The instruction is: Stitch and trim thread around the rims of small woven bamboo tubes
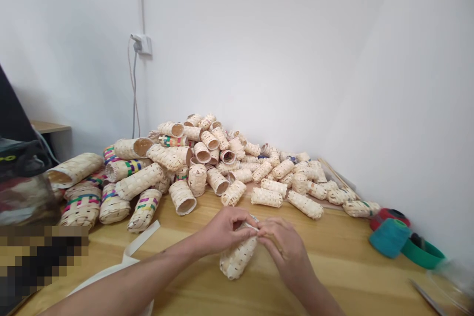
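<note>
Just in front of me a small woven bamboo tube (pixel 239 256) leans at a slant, its closed end down toward the table and its rim at the top. My left hand (pixel 231 229) is closed around the rim end, thumb and fingers pressing on the edge. At the right side of that same rim, the fingertips of my right hand (pixel 283 247) are pinched together and meet the left fingertips. Anything between the right fingertips is too small to make out. The rim is partly hidden by both hands.
A big heap of woven tubes (pixel 196 177) lies against the wall, some with coloured bands. White strips (pixel 142 242) lie at left. On the right are a blue thread cone (pixel 390 238), a red spool (pixel 396 215), a green tape roll (pixel 422 254) and a pointed metal tool (pixel 425 296).
</note>
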The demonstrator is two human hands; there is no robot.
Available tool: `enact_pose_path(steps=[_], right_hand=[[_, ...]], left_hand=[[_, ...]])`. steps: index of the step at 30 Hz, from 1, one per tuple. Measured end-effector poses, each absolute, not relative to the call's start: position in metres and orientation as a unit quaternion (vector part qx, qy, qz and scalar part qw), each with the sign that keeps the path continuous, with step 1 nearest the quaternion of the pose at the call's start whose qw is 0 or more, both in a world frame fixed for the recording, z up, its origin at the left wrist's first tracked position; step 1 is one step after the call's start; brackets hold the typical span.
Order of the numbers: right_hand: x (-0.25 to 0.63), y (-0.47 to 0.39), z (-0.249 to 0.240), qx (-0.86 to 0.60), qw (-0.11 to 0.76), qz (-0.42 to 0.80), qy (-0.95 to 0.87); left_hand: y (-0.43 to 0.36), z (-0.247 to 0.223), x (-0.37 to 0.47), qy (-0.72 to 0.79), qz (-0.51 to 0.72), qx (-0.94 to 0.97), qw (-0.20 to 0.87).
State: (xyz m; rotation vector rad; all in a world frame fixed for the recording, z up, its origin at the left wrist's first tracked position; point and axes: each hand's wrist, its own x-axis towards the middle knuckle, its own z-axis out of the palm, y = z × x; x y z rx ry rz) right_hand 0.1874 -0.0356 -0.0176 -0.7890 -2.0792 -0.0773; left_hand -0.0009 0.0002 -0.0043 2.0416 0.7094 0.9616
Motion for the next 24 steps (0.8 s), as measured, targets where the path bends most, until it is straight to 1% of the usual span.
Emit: enact_pose_path(steps=[2,9,13,17,19,21,22,24], right_hand=[[0.188,-0.033,-0.017,-0.305,0.449,-0.061,-0.837],[0.197,-0.023,-0.027,-0.271,0.429,-0.166,-0.846],[0.198,-0.022,-0.027,-0.281,0.429,-0.196,-0.836],[0.188,-0.031,-0.018,-0.284,0.472,-0.216,-0.806],[0.179,-0.04,-0.015,-0.256,0.5,-0.184,-0.807],[0.172,-0.053,-0.016,-0.241,0.506,-0.102,-0.822],[0.171,-0.062,-0.018,-0.256,0.496,-0.05,-0.828],[0.173,-0.085,-0.021,-0.333,0.457,0.039,-0.824]], left_hand=[[-0.003,-0.004,0.002,0.281,0.385,0.807,0.35],[-0.007,-0.007,0.007,0.319,0.409,0.807,0.284],[-0.008,-0.008,0.008,0.292,0.422,0.815,0.27],[-0.01,-0.007,0.008,0.306,0.399,0.818,0.278],[-0.008,-0.007,0.007,0.335,0.401,0.813,0.256],[-0.005,-0.008,0.005,0.372,0.414,0.795,0.242],[-0.003,-0.008,0.004,0.385,0.423,0.785,0.238],[-0.001,-0.008,0.003,0.383,0.439,0.78,0.228]])
